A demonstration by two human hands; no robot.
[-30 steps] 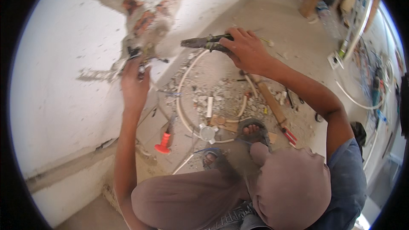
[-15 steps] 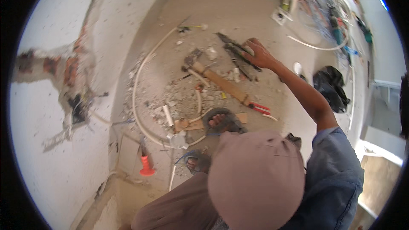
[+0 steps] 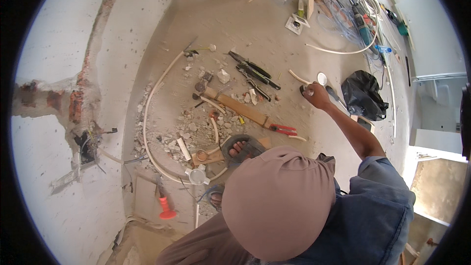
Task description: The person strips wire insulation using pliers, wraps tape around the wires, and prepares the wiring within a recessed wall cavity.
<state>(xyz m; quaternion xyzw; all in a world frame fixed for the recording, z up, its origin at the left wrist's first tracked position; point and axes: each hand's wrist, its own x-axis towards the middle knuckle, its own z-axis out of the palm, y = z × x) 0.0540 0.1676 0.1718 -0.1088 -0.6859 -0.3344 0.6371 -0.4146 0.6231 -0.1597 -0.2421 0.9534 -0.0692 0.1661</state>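
Note:
My right hand [image 3: 317, 96] reaches out over the floor, its fingers curled together around a small, dark-edged thing that they mostly hide. Close to the fingers lie a short white tube [image 3: 298, 76] and a round white piece [image 3: 322, 78]. A dark-handled tool [image 3: 336, 96] lies just right of the hand. Farther left, black-handled pliers [image 3: 255, 70] rest side by side with a second dark hand tool [image 3: 258, 90]. A hammer [image 3: 235, 106] with a wooden handle lies among the rubble, and red-handled pliers [image 3: 283, 129] touch its handle end. My left hand is out of view.
My knee [image 3: 279, 201] fills the lower middle. At left, a broken-open wall [image 3: 54, 162] exposes a cable hole. A long white conduit [image 3: 145, 118] curves around the rubble. A red-handled chisel [image 3: 166, 208] lies lower left; a black bag [image 3: 364, 95] and a power tool [image 3: 362, 29] lie right.
My right hand has moved off the black-handled pliers toward me and right, down to the floor by the round white piece. The pliers stay lying there. The whole view has shifted slightly.

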